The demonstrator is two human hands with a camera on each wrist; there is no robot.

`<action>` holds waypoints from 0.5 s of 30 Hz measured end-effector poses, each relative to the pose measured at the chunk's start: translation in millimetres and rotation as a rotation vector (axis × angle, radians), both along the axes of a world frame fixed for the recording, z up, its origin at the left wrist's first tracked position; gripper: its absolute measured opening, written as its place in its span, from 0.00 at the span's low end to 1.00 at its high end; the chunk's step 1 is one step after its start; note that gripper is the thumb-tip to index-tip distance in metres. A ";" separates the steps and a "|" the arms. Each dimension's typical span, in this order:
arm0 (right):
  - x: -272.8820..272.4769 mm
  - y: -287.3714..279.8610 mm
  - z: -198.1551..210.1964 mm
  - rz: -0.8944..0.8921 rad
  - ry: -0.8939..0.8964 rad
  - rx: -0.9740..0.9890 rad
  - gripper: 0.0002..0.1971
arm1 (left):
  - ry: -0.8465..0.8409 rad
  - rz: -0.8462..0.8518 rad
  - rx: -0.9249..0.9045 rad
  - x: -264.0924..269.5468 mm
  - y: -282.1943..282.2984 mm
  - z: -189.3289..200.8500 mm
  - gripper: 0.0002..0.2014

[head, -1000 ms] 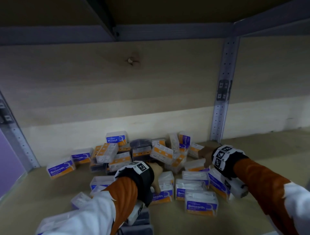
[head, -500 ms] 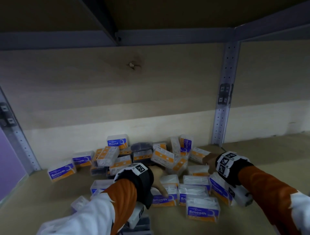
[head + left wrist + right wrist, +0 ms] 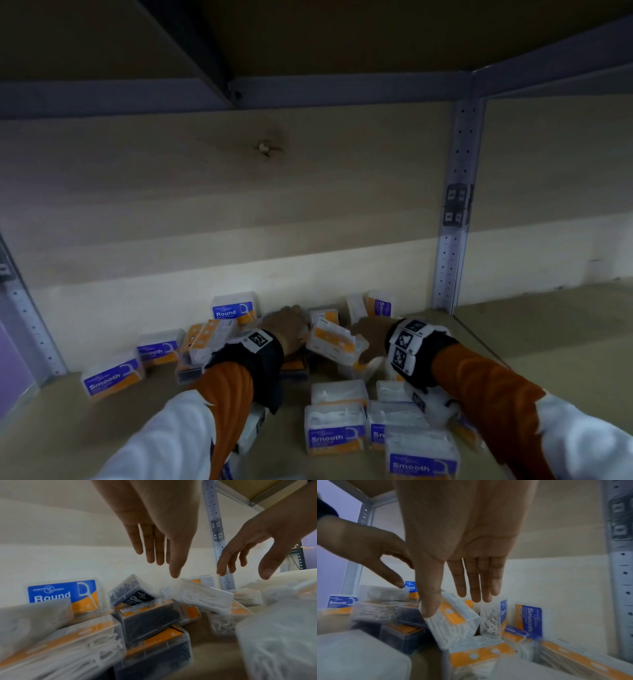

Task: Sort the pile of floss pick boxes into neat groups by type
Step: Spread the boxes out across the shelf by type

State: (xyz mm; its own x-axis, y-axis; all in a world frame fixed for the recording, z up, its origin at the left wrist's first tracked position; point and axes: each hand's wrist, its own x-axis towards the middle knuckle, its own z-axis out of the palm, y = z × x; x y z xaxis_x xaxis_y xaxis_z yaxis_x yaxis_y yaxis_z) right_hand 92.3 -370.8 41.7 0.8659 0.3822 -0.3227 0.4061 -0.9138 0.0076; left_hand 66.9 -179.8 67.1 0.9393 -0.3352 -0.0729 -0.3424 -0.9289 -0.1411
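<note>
A jumbled pile of clear floss pick boxes with blue and orange labels lies on the wooden shelf against the back board. A "Round" box stands at the back; dark charcoal boxes sit in the middle. My left hand hovers over the pile's back with straight fingers, holding nothing. My right hand reaches in beside it, fingers straight, thumb tip on a tilted orange-striped box. Several "Smooth" boxes stand in front.
A grey perforated upright stands right of the pile, another upright at far left. Two "Smooth" boxes lie apart on the left. The upper shelf's steel beam hangs close overhead. Bare shelf board extends to the right.
Both hands have moved forward from the front boxes to the back of the pile. The view has closed in on the shelf.
</note>
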 end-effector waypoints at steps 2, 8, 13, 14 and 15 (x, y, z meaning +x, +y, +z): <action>10.8 7.1 -6.6 -0.026 0.006 0.021 0.41 | -0.028 0.007 -0.014 8.2 5.5 2.1 0.21; 41.0 20.5 -30.4 -0.054 0.002 -0.007 0.48 | -0.023 0.043 0.048 33.7 19.1 0.5 0.26; 56.2 28.4 -46.6 -0.049 -0.049 -0.067 0.50 | 0.009 0.076 0.076 44.8 25.5 -4.8 0.27; 59.0 28.1 -48.3 -0.048 -0.045 -0.073 0.51 | 0.022 0.082 0.084 46.3 25.7 -5.2 0.27; 61.0 27.7 -49.8 -0.051 -0.042 -0.078 0.53 | 0.038 0.089 0.091 47.6 25.6 -5.5 0.27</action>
State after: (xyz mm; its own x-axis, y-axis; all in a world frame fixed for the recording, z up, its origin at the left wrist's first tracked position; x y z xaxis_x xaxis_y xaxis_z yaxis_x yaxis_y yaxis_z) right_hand 153.2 -343.1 -8.0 0.8969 0.3129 -0.3124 0.3574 -0.9291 0.0954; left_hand 114.5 -154.3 61.6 0.9610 -0.2412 -0.1350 -0.2660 -0.9398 -0.2144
